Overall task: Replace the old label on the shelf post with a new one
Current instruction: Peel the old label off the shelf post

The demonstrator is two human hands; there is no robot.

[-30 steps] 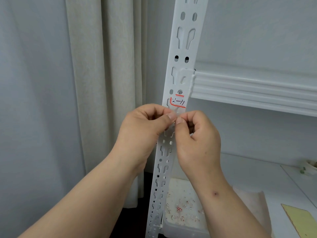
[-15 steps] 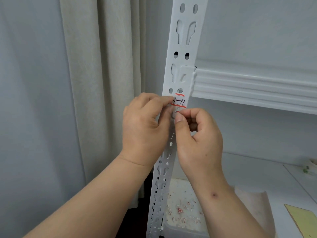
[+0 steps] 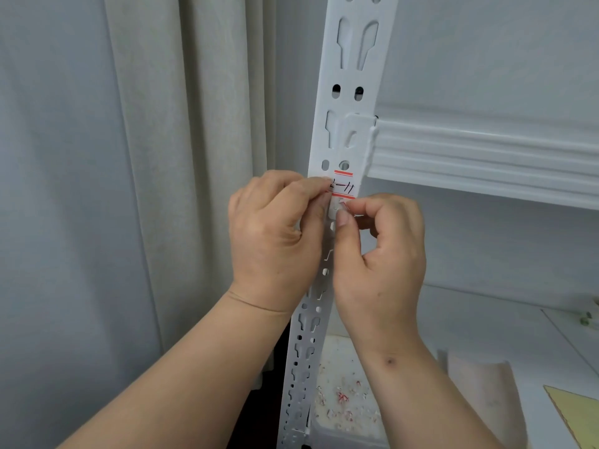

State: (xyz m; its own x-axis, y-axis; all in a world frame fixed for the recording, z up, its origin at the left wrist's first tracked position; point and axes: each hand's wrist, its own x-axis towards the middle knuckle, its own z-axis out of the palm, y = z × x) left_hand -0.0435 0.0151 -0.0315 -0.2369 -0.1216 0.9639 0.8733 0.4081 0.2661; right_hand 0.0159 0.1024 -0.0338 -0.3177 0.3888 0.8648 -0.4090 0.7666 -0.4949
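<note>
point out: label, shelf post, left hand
label [image 3: 346, 188], head view, on the handwritten white strip between its red bars
shelf post [image 3: 351, 69], head view, on bare metal above the label
left hand [image 3: 275, 234], head view, on the back of the hand

Pale beige pleated curtain [image 3: 194, 157] hangs at left, against a grey wall [image 3: 48, 222]. Down low, a white plastic tray [image 3: 343, 400] littered with red-and-white paper scraps; a yellow card sheet [image 3: 577, 413] peeks in bottom right.

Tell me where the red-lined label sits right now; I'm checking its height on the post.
In the head view, the label lies on the white shelf post, just below the shelf beam, between the left hand and right hand.
</note>
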